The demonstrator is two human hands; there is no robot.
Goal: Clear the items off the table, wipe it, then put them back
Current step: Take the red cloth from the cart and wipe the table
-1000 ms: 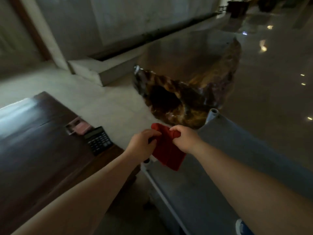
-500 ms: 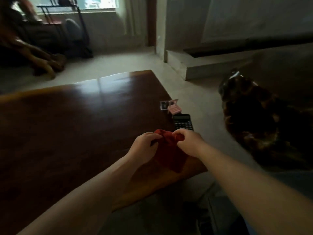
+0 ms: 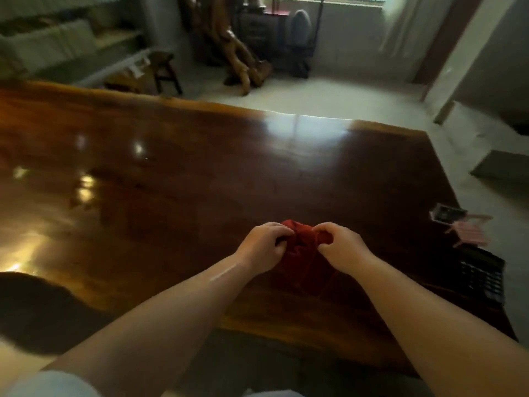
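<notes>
A red cloth (image 3: 306, 262) hangs bunched between my two hands above the near middle of a big glossy dark wooden table (image 3: 171, 181). My left hand (image 3: 262, 245) pinches its upper left edge and my right hand (image 3: 340, 246) pinches its upper right edge. At the table's right edge lie a black calculator (image 3: 482, 277), a small pink chair-shaped object (image 3: 469, 234) and a small framed card (image 3: 445, 217). Whether the cloth's lower end touches the tabletop I cannot tell.
A dark rounded shadow (image 3: 37, 305) covers the table's near left corner. Beyond the far edge stand a wooden stool (image 3: 164, 70), a carved wooden sculpture (image 3: 237, 50) and shelving (image 3: 71, 47) on the left. Pale tiled floor (image 3: 343, 96) runs past the right side.
My view has swung left from the grey bench and dark stump to the wooden table. Both hands kept hold of the red cloth and now hold it over the tabletop.
</notes>
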